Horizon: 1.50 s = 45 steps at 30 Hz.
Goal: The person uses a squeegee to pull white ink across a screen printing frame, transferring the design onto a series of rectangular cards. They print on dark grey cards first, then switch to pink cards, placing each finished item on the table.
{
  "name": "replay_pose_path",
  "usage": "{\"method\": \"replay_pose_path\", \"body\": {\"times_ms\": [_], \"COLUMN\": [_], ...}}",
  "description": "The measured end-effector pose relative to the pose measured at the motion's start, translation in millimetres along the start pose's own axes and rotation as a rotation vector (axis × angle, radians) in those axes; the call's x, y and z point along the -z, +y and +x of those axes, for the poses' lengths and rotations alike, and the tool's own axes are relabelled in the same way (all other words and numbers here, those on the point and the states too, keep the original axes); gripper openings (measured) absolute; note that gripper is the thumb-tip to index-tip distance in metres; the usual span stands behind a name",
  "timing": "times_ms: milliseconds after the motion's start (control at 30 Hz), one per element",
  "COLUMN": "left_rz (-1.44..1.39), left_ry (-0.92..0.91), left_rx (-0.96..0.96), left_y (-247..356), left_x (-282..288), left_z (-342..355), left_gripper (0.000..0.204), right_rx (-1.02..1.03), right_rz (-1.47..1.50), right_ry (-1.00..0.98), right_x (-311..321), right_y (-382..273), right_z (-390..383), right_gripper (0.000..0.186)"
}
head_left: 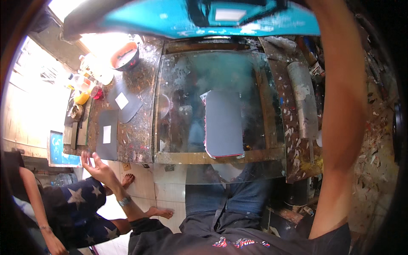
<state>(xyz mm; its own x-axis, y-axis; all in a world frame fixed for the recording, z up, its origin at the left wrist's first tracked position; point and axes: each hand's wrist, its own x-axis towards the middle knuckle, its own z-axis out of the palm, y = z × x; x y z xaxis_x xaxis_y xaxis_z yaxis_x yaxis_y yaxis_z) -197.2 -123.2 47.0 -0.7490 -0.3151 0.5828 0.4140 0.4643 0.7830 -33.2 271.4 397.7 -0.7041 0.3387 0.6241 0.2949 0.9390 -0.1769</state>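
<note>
Grey sheet (pixel 224 123), lying flat on the glass plate (pixel 182 131), to the right of the left hand (pixel 100 171) and left of the right arm (pixel 343 119). Probably light, thin and fairly bendy, apt to slide on glass; best lifted by its long edges. Left hand wide, fingers spread, apparently empty, just beside the dark sheet (pixel 114 142) on the counter (pixel 136 142). Right hand out of view, above near the turquoise panel (pixel 280 19); cannot tell whether gripping.
</note>
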Motion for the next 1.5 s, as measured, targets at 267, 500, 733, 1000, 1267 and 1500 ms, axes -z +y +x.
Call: {"method": "replay_pose_path", "body": {"times_ms": [267, 500, 733, 1000, 1267, 1500], "left_rz": [-0.831, -0.203, -0.303, -0.380, -0.005, -0.288], "left_ry": [-0.597, -0.975, -1.855, -1.231, -0.815, -1.030], "left_rx": [0.720, 0.840, 0.312, 0.206, -0.097, -0.213], "left_y": [174.9, 92.2, 114.9, 144.5, 117.8, 163.7], "left_x": [-11.7, 5.2, 53.2, 40.0, -25.4, 51.2], "left_z": [-156.4, -194.1, -98.5, -59.3, -49.0, -112.1], "left_gripper": [0.070, 0.054, 0.064, 0.073, 0.081, 0.089], "right_rx": [0.220, 0.018, 0.369, 0.268, 0.008, 0.158], "right_rz": [0.017, 0.191, 0.142, 0.367, 0.147, 0.243], "right_ry": [-0.249, -0.617, -0.600, -0.891, -0.653, -0.755], "right_x": [-112.3, -226.3, -263.1, -203.7, -240.3, -203.1], "right_y": [14.0, 83.1, 88.1, 120.1, 99.4, 57.3], "right_z": [-209.6, -189.4, -186.3, -215.1, -200.4, -252.0], "right_gripper": [0.034, 0.018, 0.019, 0.028, 0.024, 0.028]}}
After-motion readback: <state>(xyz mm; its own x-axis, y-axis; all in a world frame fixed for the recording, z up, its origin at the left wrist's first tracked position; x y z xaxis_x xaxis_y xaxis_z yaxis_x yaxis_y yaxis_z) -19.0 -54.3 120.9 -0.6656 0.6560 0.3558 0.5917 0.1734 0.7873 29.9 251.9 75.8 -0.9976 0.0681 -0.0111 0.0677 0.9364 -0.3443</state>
